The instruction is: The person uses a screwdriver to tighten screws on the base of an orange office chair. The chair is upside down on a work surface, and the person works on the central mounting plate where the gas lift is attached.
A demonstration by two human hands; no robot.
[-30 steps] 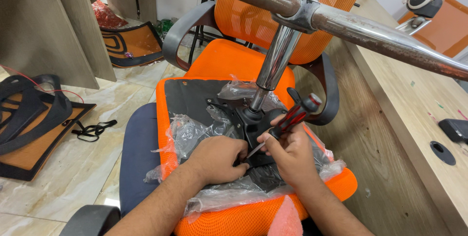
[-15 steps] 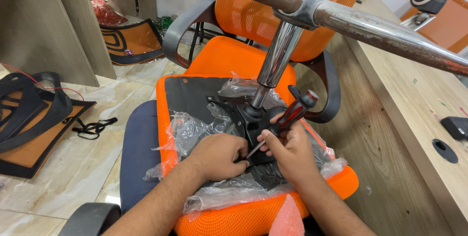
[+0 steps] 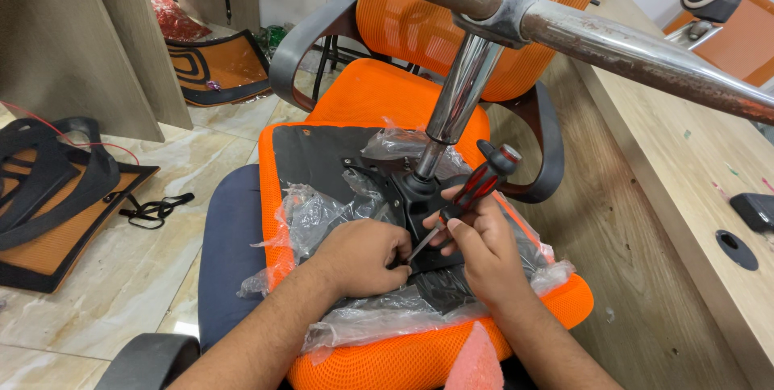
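Orange seat cushion [image 3: 363, 358] lies upside down across a dark blue chair [image 3: 222, 269], black underside plate [image 3: 310, 156] facing up, still partly wrapped in clear plastic film [image 3: 322, 213]. Black seat mechanism [image 3: 419, 197] sits at the middle of the plate, chrome gas-lift column [image 3: 459, 100] rising out of it to the rusty chrome star base [image 3: 629, 43] overhead.

Right hand [image 3: 484, 253] closed around a screwdriver [image 3: 463, 201] with a red-and-black handle; shaft angles down-left, tip at the near edge of the mechanism. Left hand [image 3: 363, 257] lies curled on the plate just beside the tip, fingers at the mechanism edge; can't tell whether it pinches a screw, fingertips hidden.

A second orange mesh chair [image 3: 411, 84] stands behind, touching the cushion's far edge. Wooden worktop [image 3: 693, 188] runs along the right. On the marble floor [image 3: 121, 277] at left: black-and-orange backrest frames [image 3: 56, 197].
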